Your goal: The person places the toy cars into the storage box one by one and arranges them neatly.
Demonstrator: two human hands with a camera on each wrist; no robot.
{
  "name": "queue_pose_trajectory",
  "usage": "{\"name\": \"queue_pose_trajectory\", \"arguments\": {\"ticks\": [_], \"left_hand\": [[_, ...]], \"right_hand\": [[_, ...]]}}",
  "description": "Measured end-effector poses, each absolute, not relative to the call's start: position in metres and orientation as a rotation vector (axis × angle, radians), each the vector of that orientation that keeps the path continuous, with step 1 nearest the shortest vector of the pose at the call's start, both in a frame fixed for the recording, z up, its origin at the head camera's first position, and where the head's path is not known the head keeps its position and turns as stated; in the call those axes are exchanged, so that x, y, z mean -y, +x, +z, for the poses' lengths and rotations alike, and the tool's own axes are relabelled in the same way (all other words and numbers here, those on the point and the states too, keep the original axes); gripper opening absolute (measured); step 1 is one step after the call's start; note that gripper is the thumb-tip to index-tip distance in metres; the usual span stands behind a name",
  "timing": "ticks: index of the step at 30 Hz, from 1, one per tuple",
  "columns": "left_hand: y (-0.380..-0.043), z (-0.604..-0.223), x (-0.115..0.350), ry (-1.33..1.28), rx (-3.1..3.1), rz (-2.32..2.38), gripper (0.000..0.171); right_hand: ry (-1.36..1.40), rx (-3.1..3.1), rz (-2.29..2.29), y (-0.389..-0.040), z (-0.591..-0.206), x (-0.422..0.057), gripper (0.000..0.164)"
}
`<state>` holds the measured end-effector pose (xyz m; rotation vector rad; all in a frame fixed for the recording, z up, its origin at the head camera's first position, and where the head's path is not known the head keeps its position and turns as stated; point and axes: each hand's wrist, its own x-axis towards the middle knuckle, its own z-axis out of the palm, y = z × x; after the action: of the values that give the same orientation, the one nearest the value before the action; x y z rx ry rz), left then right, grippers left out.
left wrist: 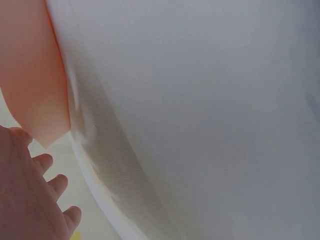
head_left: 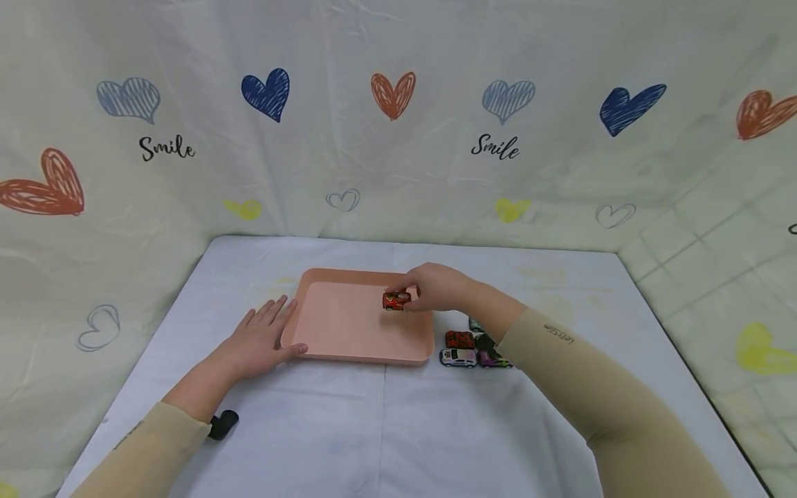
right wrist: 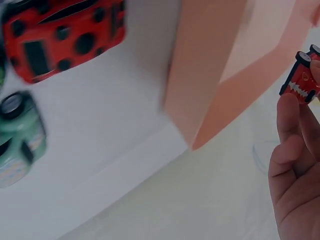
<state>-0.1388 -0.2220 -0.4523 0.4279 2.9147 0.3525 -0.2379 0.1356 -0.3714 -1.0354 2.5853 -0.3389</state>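
Observation:
A shallow pink tray [head_left: 349,315] lies on the white-covered table. Above its right half my right hand [head_left: 438,287] pinches a small red toy car [head_left: 396,301] between thumb and fingers. In the right wrist view the red car [right wrist: 302,77] shows dark wheels and a jagged white mark, held at the fingertips. My left hand [head_left: 261,342] rests at the tray's left side, fingers spread along the edge and thumb at the near left corner. The left wrist view has that hand [left wrist: 30,190] beside the tray's pink wall [left wrist: 37,75].
Right of the tray stand several toy cars: a red one with black spots [head_left: 459,339], a white one [head_left: 458,357] and a purple one [head_left: 494,360], partly behind my right sleeve. A green car [right wrist: 22,135] shows in the right wrist view. A heart-printed cloth [head_left: 423,173] hangs behind the table.

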Motion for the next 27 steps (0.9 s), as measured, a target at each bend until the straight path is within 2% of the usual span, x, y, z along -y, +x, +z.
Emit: {"name": "queue_pose_trajectory", "arguments": {"ticks": [15, 27], "left_hand": [[-0.139, -0.456, 0.221, 0.404, -2.932, 0.364, 0.103], [-0.14, -0.459, 0.223, 0.401, -2.925, 0.359, 0.106]], "right_hand": [[-1.146, -2.535, -0.249, -0.232, -0.372, -0.067, 0.034], [-1.212, -2.467, -0.143, -0.23, -0.392, -0.03, 0.034]]}}
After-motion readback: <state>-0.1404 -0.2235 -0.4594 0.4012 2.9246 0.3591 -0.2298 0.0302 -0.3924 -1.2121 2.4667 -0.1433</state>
